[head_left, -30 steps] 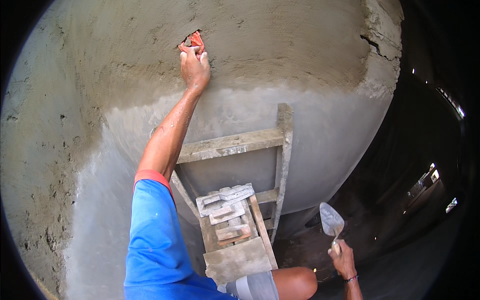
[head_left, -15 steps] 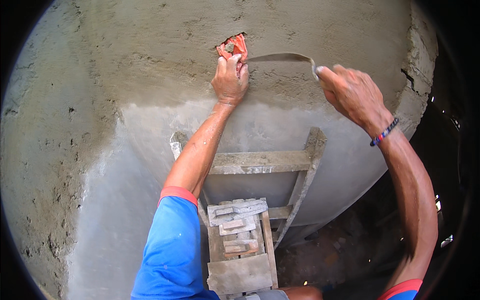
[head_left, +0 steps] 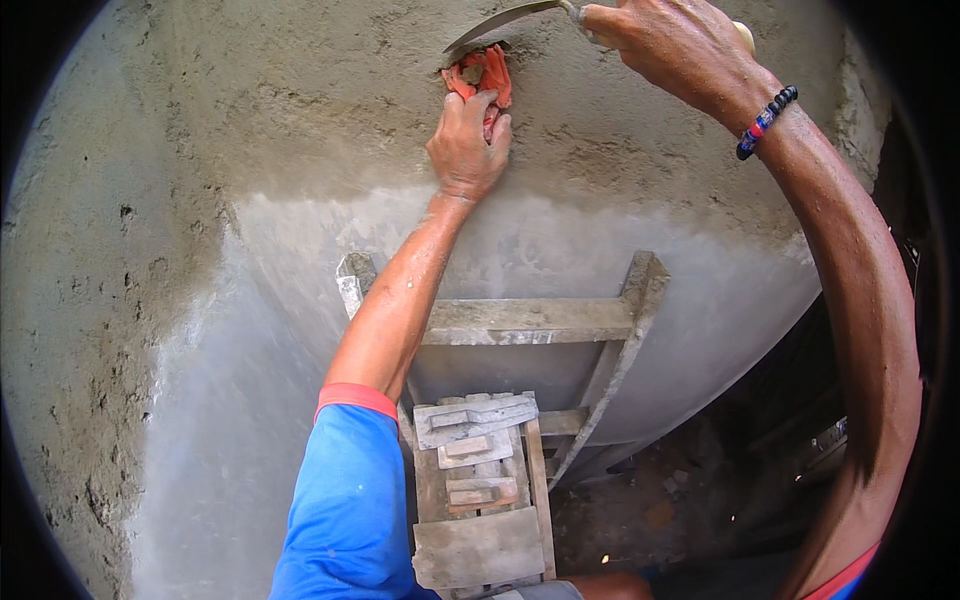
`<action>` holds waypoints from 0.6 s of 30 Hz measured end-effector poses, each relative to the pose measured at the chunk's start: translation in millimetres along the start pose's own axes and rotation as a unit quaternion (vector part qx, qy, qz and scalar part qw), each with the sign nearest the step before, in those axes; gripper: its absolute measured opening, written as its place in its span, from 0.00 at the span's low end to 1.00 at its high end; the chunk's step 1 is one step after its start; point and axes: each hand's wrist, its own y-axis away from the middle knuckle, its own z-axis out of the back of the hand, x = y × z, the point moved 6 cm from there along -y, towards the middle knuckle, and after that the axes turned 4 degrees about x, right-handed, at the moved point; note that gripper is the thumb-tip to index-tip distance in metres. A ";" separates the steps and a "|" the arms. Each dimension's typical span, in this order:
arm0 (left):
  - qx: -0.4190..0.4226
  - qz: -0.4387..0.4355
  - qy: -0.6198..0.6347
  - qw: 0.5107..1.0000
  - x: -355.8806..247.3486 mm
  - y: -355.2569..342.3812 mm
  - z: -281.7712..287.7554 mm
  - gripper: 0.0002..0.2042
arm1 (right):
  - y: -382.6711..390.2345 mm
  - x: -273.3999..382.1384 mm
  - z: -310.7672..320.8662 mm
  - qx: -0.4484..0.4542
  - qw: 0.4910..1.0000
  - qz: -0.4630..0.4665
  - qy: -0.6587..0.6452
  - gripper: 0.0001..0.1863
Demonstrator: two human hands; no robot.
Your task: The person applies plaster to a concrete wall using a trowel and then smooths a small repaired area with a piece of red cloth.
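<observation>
Work in hand, as judged: clearing or trimming the edge of a small opening in the rough, brown-grey plastered wall (head_left: 330, 120), upper centre of the frame. The crumpled red plastic piece (head_left: 497, 78) sits in that opening with a grey lump (head_left: 472, 74) lodged in it. The left hand (head_left: 470, 145) is at its lower side, fingers pinching the plastic. The right hand (head_left: 680, 42), at the top of the frame, has its fingers wrapped about the handle of a metal trowel with a thin pointed blade (head_left: 512, 19). The blade tip lies at the opening's upper left edge; contact with the plaster cannot be confirmed.

The next move appears to call for a shallow, controlled pass of the tip along the rim, the plastic held steady and left fingers clear of the blade.

Lower centre: rectangular plastering floats (head_left: 475, 420) rest on a wooden plank surface (head_left: 478, 548).
</observation>
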 end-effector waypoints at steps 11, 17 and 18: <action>0.008 -0.002 -0.010 1.000 2.6 -2.5 4.6 0.17 | -1.3 45.0 1.4 0.043 0.996 0.019 0.081 0.04; 0.001 0.004 -0.012 1.000 -1.6 -0.5 -3.8 0.14 | 7.5 43.6 -10.5 -0.120 0.984 0.031 0.130 0.01; -0.002 0.006 -0.014 1.000 -0.7 -0.8 -1.7 0.14 | 12.1 29.4 -9.7 -0.101 0.988 0.013 0.118 0.02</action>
